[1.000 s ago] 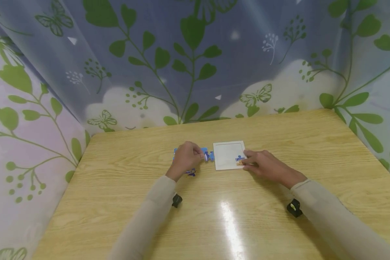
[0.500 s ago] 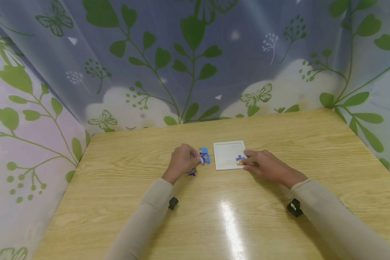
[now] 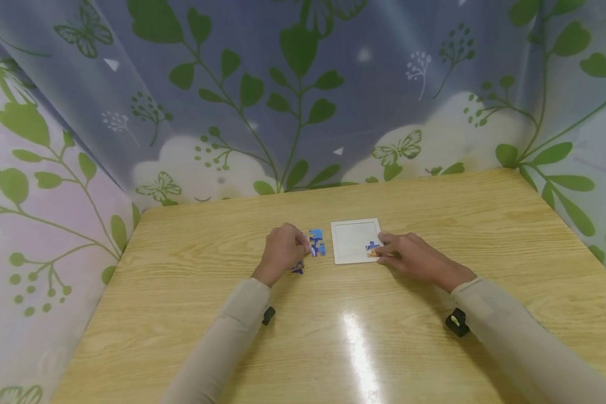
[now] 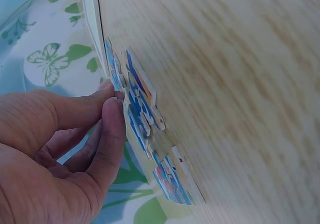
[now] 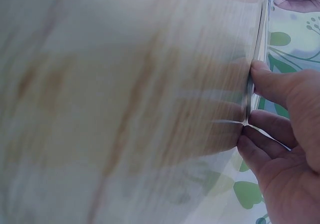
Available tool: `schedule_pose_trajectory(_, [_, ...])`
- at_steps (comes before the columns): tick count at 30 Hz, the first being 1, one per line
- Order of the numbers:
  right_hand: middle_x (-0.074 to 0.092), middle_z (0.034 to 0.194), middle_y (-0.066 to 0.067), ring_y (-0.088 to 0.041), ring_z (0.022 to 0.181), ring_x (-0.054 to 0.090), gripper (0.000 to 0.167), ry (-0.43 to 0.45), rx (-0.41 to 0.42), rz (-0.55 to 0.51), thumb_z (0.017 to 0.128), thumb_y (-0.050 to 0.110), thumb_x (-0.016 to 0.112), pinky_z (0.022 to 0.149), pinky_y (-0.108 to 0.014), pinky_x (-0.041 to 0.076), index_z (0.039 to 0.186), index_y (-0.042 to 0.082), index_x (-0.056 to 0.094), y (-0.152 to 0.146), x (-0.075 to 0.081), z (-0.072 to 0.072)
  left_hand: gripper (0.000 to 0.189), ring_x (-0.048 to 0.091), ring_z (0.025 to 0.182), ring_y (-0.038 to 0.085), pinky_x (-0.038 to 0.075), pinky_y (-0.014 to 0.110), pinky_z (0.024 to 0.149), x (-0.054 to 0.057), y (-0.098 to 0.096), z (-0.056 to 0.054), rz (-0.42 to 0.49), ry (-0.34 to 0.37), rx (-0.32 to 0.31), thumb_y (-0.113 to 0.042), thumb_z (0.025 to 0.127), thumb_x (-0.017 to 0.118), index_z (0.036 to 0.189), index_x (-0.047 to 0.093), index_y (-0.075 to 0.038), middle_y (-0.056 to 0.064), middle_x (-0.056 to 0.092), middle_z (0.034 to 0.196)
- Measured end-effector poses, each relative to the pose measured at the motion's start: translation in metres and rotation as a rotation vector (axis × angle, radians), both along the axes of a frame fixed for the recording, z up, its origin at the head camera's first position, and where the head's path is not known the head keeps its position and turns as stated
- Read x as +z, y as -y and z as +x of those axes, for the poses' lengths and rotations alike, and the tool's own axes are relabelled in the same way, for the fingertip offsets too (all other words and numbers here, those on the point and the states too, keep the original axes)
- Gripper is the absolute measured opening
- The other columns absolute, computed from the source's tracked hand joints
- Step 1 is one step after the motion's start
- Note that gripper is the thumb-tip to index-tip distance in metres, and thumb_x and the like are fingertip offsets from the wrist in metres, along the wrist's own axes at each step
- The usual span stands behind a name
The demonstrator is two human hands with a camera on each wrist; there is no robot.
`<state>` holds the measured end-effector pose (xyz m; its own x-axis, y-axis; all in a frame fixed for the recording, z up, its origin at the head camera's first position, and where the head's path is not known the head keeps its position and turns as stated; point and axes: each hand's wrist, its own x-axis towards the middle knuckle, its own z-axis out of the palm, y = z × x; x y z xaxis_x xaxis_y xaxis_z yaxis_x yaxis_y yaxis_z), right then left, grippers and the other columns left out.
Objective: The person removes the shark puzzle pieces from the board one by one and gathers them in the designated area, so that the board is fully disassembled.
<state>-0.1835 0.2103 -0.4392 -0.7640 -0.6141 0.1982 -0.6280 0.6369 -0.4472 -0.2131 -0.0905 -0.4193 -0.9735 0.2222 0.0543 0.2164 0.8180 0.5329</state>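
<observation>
My left hand (image 3: pixel 283 251) is over a small cluster of blue jigsaw pieces (image 3: pixel 315 234) left of the tray. Its thumb and forefinger pinch the edge of a jigsaw piece (image 3: pixel 314 251), mostly hidden by the fingertips. More pieces (image 4: pixel 172 176) lie under and beside this hand, some overlapping. My right hand (image 3: pixel 409 255) grips the right edge of a square white puzzle tray (image 3: pixel 350 261), with its fingers spread along that edge. One blue-and-orange piece (image 3: pixel 372 246) sits in the tray's lower right corner, beside the right fingertips.
The wooden table (image 3: pixel 207 235) carries the tray and pieces. A curtain (image 3: pixel 242 112) printed with leaves and butterflies stands behind the table's far edge and along its sides. Glare (image 3: pixel 358 353) shines on the table in front of the tray.
My left hand has drawn slightly left, away from the tray. A blue piece that reached the tray's left edge now lies apart from it. My right hand and the tray have stayed put.
</observation>
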Motion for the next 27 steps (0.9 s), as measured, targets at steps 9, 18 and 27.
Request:
schedule_pose_trajectory(9, [0.063,0.125,-0.030,-0.039,0.104,0.069,0.023,0.002,0.003,-0.003,0.093,0.005,0.073,0.084,-0.046,0.057,0.113,-0.006,0.074,-0.001,-0.002,0.000,0.004,0.073,0.084,0.025,0.060,0.038,0.077,0.008,-0.015,-0.001,0.050,0.037,-0.049,-0.004,0.088,0.078,0.087,0.079,0.000,0.012,0.077,0.093])
schedule_pose_trajectory(18, [0.058,0.131,-0.035,-0.046,0.114,0.063,0.023,0.028,-0.011,-0.003,0.093,0.005,0.072,0.092,-0.052,0.054,0.113,-0.006,0.074,-0.002,-0.002,-0.001,0.006,0.072,0.083,0.023,0.057,0.033,0.074,0.006,-0.049,-0.004,0.063,0.047,-0.118,-0.007,0.088,0.079,0.089,0.079,-0.002,0.009,0.077,0.089])
schedule_pose_trajectory(27, [0.060,0.130,-0.033,-0.046,0.112,0.064,0.024,0.018,-0.007,-0.008,0.092,0.004,0.073,0.091,-0.050,0.054,0.113,-0.007,0.073,-0.002,-0.001,-0.001,0.009,0.072,0.086,0.020,0.056,0.029,0.076,0.000,-0.081,-0.002,0.017,0.067,-0.156,-0.010,0.088,0.080,0.094,0.080,-0.004,0.007,0.077,0.092])
